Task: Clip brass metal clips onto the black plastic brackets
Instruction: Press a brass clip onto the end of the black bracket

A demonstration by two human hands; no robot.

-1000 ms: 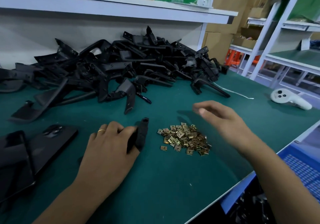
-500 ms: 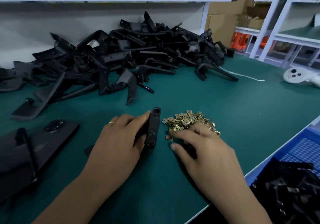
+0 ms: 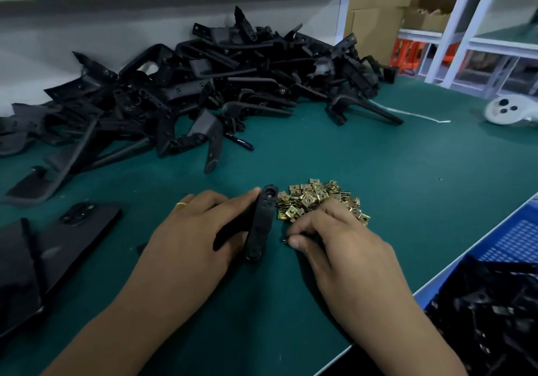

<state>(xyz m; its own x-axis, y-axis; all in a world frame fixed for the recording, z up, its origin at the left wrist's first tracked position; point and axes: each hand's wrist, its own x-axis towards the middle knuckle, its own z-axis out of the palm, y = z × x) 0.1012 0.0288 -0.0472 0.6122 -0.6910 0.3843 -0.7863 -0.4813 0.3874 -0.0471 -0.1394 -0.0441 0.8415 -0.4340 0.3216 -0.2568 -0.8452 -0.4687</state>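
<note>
My left hand point(image 3: 192, 239) grips a black plastic bracket point(image 3: 260, 224) and holds it on edge on the green mat, just left of a small heap of brass clips point(image 3: 316, 199). My right hand point(image 3: 340, 244) lies over the near side of that heap with its fingers curled; thumb and forefinger pinch together at the heap's near edge, and a brass clip point(image 3: 285, 240) barely shows between them. A big pile of black brackets point(image 3: 221, 84) fills the back of the table.
A blue crate point(image 3: 512, 244) with black parts stands at the right, below the table edge. Flat black pieces point(image 3: 58, 239) lie at the left. A white controller point(image 3: 506, 110) rests at the far right. A shelf overhangs the back.
My right hand came down from above the mat onto the clip heap and its fingers closed. My left hand turned the bracket up on edge beside the heap.
</note>
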